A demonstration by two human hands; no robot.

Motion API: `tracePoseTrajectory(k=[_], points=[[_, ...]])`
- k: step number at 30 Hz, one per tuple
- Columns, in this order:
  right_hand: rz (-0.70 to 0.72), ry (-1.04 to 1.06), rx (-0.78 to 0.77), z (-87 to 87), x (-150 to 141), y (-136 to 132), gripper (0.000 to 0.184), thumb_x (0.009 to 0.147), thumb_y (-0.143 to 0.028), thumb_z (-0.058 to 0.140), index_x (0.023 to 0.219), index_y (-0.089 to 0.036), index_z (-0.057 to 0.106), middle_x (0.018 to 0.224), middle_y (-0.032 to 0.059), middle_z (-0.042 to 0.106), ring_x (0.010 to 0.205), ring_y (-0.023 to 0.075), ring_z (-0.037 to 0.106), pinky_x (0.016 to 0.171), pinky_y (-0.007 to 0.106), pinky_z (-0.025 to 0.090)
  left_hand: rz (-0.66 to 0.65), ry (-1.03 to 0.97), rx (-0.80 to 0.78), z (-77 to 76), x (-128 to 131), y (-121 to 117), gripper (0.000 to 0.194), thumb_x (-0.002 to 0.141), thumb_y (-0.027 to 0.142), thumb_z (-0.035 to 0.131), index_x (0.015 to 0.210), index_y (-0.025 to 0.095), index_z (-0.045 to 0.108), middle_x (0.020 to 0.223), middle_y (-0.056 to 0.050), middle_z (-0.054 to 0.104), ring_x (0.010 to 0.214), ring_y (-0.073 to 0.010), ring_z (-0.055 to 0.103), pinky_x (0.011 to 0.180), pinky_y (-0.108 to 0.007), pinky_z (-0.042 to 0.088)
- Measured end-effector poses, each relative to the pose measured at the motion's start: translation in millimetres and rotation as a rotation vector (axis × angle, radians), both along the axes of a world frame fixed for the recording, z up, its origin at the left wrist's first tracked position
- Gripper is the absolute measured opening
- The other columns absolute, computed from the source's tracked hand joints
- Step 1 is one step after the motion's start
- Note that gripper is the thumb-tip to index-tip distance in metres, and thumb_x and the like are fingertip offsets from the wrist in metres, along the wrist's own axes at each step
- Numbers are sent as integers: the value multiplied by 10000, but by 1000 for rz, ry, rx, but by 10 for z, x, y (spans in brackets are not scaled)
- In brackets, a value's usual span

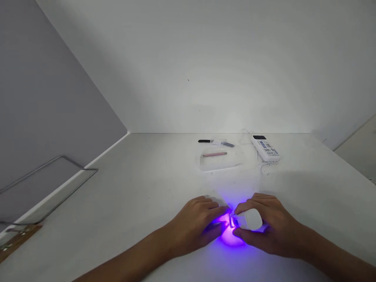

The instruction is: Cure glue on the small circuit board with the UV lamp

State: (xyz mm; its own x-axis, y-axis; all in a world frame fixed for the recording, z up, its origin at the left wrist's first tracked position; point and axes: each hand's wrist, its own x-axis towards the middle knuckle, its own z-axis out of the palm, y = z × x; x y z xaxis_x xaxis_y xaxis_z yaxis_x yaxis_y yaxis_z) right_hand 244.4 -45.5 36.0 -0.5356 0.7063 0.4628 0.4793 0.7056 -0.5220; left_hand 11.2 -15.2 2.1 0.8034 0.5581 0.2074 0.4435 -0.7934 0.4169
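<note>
My right hand (272, 225) is closed round a small white UV lamp (252, 219) with a rounded end facing up. Violet light spills from its lower end onto the white tabletop (164, 184) between my hands. My left hand (199, 221) lies just left of the lamp, thumb and forefinger closing in at the glow. Whatever those fingertips pinch is lost in the bright light, and I cannot make it out. The fingertips of both hands almost meet at the lamp's lit end.
Farther back lie a clear plastic tray (219, 167) with a pink pen-like tool (215, 154), a black-handled tool in a clear sleeve (216, 143), and a white device (266, 149) with a cable. A bent metal wire frame (70, 196) and a clipboard edge (20, 243) are at left.
</note>
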Motion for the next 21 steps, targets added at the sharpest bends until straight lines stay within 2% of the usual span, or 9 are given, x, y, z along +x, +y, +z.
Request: tracePoseTrajectory(k=[21], points=[[10, 3, -8, -3, 14, 11, 146, 965, -353, 682, 1002, -213, 676, 789, 1, 792, 625, 139, 711, 636, 267, 502, 1, 3, 4, -6, 5, -5, 194, 1042, 276, 451, 1043, 209, 633, 753, 0, 668, 635, -184, 596, 673, -317, 432]])
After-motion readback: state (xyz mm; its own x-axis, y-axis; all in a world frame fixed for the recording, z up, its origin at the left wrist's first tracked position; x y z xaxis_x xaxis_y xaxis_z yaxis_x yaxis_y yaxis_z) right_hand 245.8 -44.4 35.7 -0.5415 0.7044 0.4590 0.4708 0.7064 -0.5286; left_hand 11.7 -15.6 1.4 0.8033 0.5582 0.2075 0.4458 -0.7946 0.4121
